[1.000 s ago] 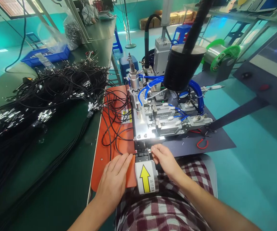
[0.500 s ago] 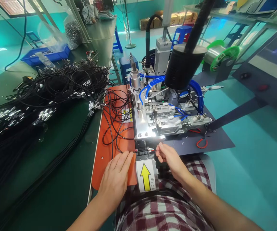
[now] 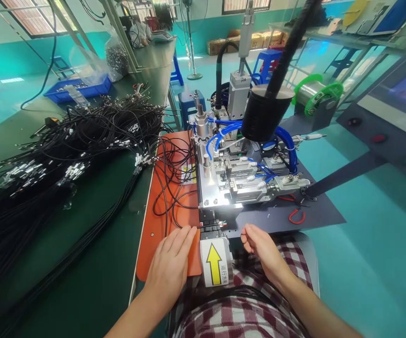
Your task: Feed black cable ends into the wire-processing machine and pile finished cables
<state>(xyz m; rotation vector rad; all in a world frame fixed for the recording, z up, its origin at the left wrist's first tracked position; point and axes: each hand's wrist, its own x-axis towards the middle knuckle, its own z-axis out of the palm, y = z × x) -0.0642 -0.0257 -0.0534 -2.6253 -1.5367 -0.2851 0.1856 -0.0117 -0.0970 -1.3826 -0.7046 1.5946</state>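
My left hand [image 3: 170,263] lies over the orange board, fingers together, their tips on a thin black cable [image 3: 206,226]; its thumb is hidden. The cable crosses a black clamp fixture [image 3: 210,233], and its small coloured wire ends [image 3: 223,224] stick out on the right side. To the right of those ends, apart from them, is my right hand [image 3: 261,246], its fingers curled together with nothing visible in them. Just below the fixture sits a white label with a yellow arrow [image 3: 214,264]. The metal machine [image 3: 220,188] with blue air tubes stands directly beyond.
A large heap of black cables [image 3: 83,136] with shiny ends covers part of the green table [image 3: 107,263] on my left. Cable loops lie on the orange board [image 3: 150,253]. Red-handled pliers [image 3: 297,217] rest on the grey plate; a green wire spool [image 3: 317,94] stands behind.
My right hand has moved right and away from the wire ends. The left hand stays at the cable beside the fixture. The camera view has tilted up slightly.
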